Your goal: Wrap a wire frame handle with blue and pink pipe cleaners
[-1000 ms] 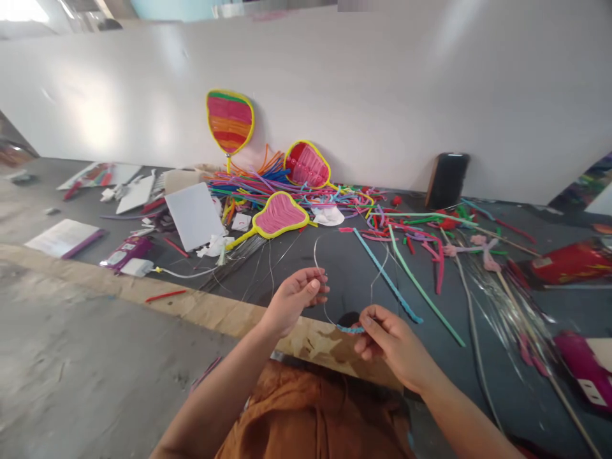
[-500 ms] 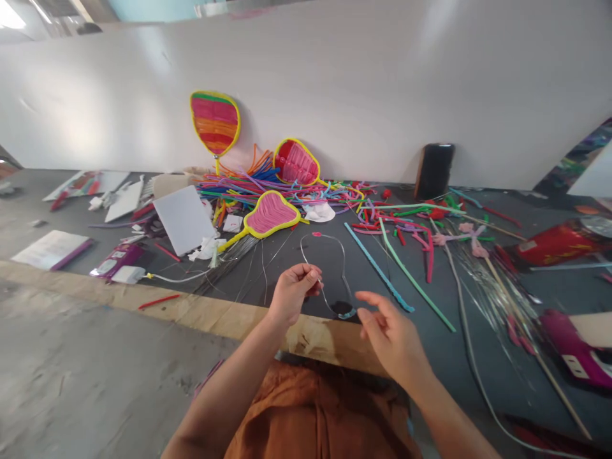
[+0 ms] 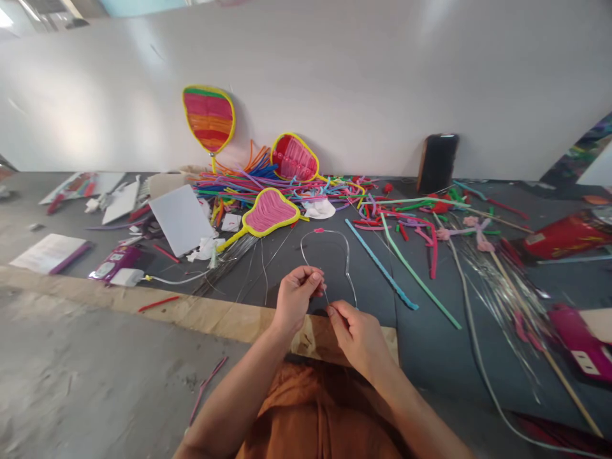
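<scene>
A thin silvery wire (image 3: pixel 347 255), bent into a rounded loop with a small pink bit (image 3: pixel 319 230) at its top, stands over the dark table. My left hand (image 3: pixel 299 298) pinches the loop's left side between thumb and fingers. Close beside it, my right hand (image 3: pixel 357 333) is closed on the lower part of the wire; its fingertips hide that part. Beyond the loop lies a finished-looking fan (image 3: pixel 271 213) with a yellow rim and pink filling. Right of the loop are a light blue pipe cleaner (image 3: pixel 381 263) and a pale green pipe cleaner (image 3: pixel 418 274).
Two more fans, one striped (image 3: pixel 209 120) and one red and pink (image 3: pixel 295 158), lean against the white board (image 3: pixel 335 76). A heap of coloured pipe cleaners (image 3: pixel 258 182) lies below them. A phone (image 3: pixel 437 162) stands upright; a red can (image 3: pixel 567 234) lies at right.
My right hand has moved left and closed on the lower wire, covering the light blue piece seen there before. My left hand keeps its pinch, and the view has shifted slightly.
</scene>
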A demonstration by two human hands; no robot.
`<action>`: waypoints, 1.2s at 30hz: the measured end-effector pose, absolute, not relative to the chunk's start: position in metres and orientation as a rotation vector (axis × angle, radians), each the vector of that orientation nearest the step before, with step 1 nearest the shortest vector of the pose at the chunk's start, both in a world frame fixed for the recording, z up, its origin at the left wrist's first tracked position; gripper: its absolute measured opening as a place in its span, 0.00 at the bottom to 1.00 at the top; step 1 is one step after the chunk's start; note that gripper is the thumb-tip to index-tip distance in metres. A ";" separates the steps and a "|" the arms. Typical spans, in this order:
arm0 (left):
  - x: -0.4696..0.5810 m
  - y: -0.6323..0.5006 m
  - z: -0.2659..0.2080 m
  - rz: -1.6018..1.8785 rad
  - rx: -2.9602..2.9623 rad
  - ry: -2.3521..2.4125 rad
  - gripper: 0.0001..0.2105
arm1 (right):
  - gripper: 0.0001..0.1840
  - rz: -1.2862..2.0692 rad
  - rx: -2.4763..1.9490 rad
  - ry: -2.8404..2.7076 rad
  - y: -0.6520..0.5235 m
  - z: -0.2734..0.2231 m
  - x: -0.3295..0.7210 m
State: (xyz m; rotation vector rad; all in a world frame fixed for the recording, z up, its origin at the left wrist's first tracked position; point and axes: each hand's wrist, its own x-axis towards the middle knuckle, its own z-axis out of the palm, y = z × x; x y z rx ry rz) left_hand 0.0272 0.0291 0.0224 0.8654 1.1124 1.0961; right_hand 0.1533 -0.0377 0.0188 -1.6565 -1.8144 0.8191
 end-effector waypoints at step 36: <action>-0.012 0.057 0.022 0.827 1.521 1.465 0.09 | 0.13 0.515 -1.603 -1.789 -0.051 0.002 0.205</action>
